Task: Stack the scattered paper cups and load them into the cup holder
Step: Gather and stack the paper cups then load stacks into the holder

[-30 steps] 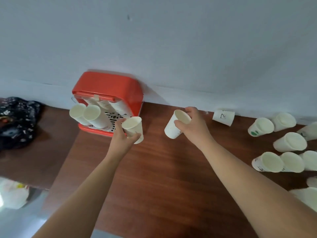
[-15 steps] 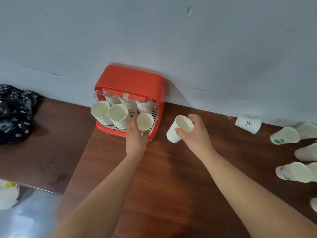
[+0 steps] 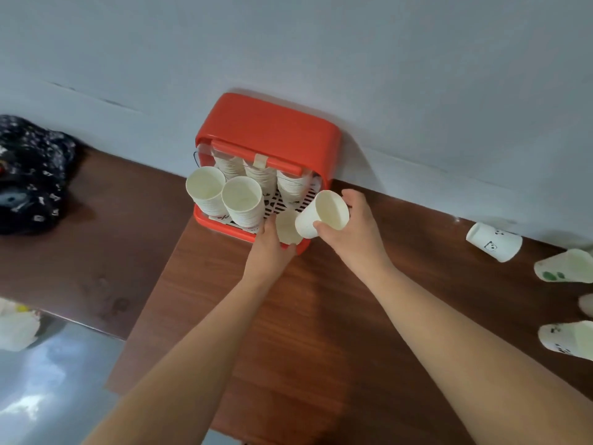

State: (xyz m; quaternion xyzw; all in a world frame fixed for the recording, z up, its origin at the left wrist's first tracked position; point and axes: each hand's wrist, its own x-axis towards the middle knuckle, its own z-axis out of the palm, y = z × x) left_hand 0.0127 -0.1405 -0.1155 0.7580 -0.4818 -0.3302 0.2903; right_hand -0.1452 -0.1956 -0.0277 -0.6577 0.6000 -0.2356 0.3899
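Looks partway done: mid-frame the cup holder (image 3: 269,130) is already packing several stacks (image 3: 242,200), the left hand (image 3: 269,244) is gripping a cup (image 3: 286,227) at its front, and the right hand (image 3: 354,228) is pinching a second cup (image 3: 321,216) beside it. More scattered cups (image 3: 494,240) are lying on the table (image 3: 288,348) at the right edge, waiting their turn.

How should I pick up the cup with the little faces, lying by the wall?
Grip the cup with the faces round its middle, coming down from above with thumb and fingers on opposite walls. It lies on its side on the table, so its rounded wall faces up.
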